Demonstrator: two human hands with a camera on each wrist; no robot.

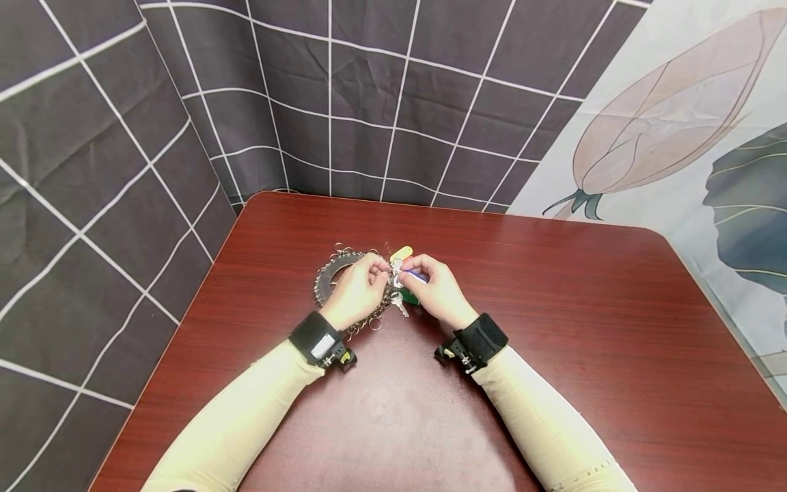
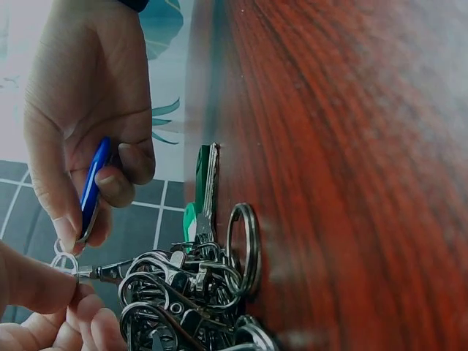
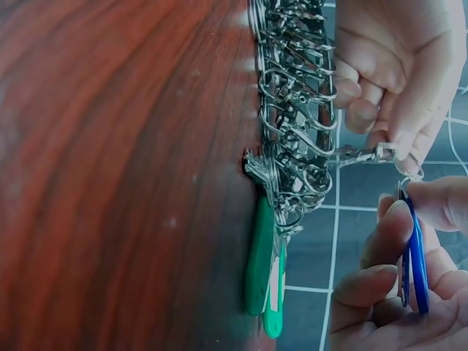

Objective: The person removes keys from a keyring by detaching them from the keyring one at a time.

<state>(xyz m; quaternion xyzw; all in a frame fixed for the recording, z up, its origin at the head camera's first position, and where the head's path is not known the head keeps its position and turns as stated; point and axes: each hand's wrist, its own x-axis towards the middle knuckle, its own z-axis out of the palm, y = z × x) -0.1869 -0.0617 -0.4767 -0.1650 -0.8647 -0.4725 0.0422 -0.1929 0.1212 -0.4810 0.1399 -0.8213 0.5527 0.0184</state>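
In the head view my left hand (image 1: 359, 292) and right hand (image 1: 439, 292) meet over a round black holder (image 1: 346, 261) edged with many metal clasps and rings. The left fingertips pinch a small split ring (image 2: 64, 261) on a swivel clasp (image 2: 110, 271). Between its thumb and fingers my right hand holds a blue key tag (image 3: 417, 256), whose end meets that ring. A key seems to lie against the tag, mostly hidden by the fingers. Below hang a green key tag (image 3: 259, 256) and a silver key (image 1: 400, 305).
Just beyond the hands lies a yellow key tag (image 1: 402, 253). Loose-hanging rings (image 2: 245, 248) stick out from the holder onto the reddish wooden table (image 1: 553, 294). Dark gridded cloth (image 1: 369, 89) hangs behind and to the left.
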